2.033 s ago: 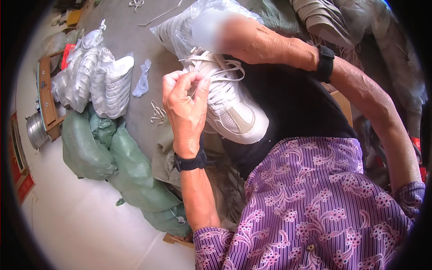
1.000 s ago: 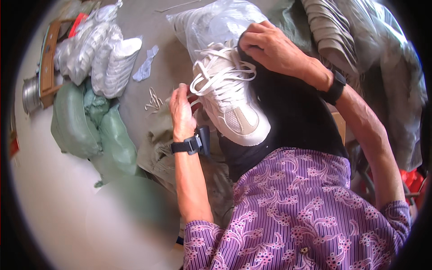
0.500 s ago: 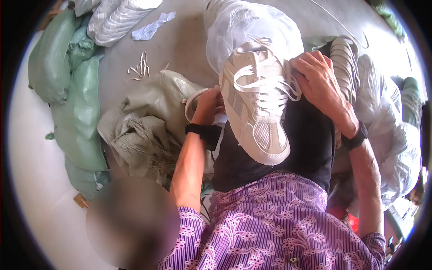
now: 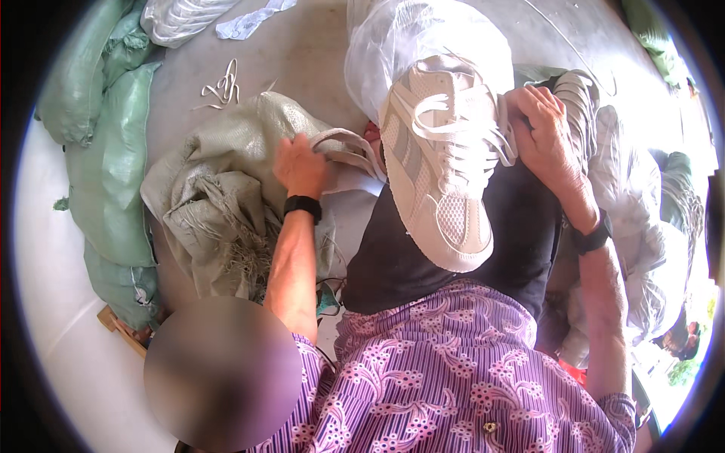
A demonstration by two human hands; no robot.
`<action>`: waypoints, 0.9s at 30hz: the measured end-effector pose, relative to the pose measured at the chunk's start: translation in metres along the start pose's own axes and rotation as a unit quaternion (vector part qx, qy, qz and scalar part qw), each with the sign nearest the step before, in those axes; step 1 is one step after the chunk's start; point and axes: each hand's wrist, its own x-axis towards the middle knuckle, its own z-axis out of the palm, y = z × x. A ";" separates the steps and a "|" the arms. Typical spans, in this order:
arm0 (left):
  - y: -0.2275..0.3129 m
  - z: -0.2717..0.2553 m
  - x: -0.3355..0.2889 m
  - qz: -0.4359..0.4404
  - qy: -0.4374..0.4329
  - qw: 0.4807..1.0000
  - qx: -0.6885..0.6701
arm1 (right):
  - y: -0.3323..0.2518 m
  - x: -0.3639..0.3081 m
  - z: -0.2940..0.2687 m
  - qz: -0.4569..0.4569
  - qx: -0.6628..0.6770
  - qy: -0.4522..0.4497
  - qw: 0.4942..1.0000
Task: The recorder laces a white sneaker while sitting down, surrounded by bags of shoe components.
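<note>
A pale beige-and-white sneaker rests on my dark-clad lap, toe toward me. White shoelaces run across its front and hang in loose loops. My right hand is closed at the shoe's right edge, fingers curled around a lace; the fingertips are partly hidden. Out to the left, my left hand is slightly blurred and closed on a bundle of pale laces that stretches back to the shoe's left side. Where that bundle ends behind the shoe is hidden.
A crumpled beige woven sack lies below my left hand. Green stuffed sacks line the left. Clear plastic bagging stands beyond the shoe, and stacked soles or shoes with plastic bags are at right. Loose laces lie on the floor.
My left hand has moved left, away from the shoe, drawing the pale laces out. My right hand stays at the shoe's right edge. The view has shifted slightly.
</note>
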 end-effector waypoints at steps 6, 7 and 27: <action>-0.039 0.004 -0.003 -0.019 -0.062 0.995 -0.077 | 0.004 0.001 0.003 0.037 0.109 0.033 0.993; -0.040 -0.004 0.000 -0.006 0.015 0.995 -0.101 | 0.006 0.003 0.001 0.038 0.106 0.039 0.993; -0.047 -0.259 0.098 0.183 0.376 0.857 -0.300 | -0.080 0.051 -0.037 -0.028 0.367 0.083 0.926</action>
